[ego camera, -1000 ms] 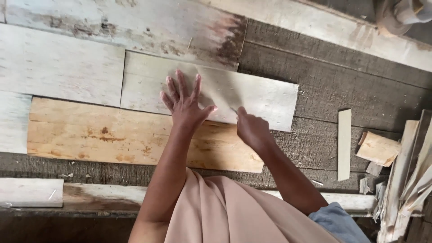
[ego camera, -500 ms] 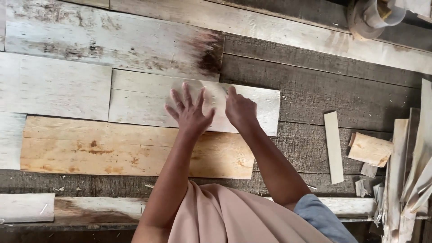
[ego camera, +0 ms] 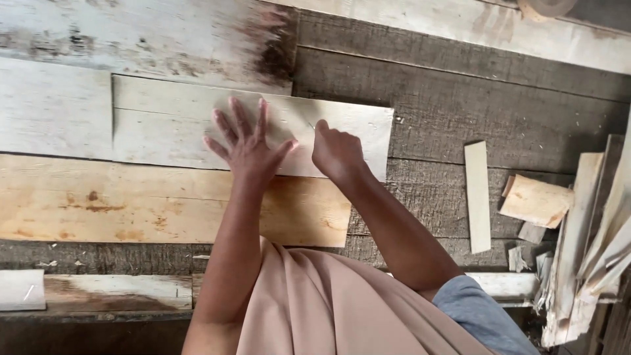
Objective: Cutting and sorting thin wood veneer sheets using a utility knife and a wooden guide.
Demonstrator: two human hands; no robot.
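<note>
A pale whitish board (ego camera: 177, 125) lies above an orange-tan, brown-stained plank (ego camera: 131, 207) on dark grey weathered planking (ego camera: 499, 112).

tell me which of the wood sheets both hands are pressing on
The pale whitish sheet, the upper of the two overlapping ones. The left hand lies flat on it with fingers spread, the right hand curled beside. The orange-brown sheet below lies nearer the body, untouched by the palms.

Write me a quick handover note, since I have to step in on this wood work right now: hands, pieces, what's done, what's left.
Left hand: open, fingers spread, pressing flat on the pale veneer sheet.
Right hand: closed in a fist on the same sheet near its right end; whether it holds a tool cannot be seen.
The sheet lies over the yellowish plank, on the grey workbench.
Offcuts sit to the right.
Done: sheet laid flat.
Left: unclear from this view.
</note>
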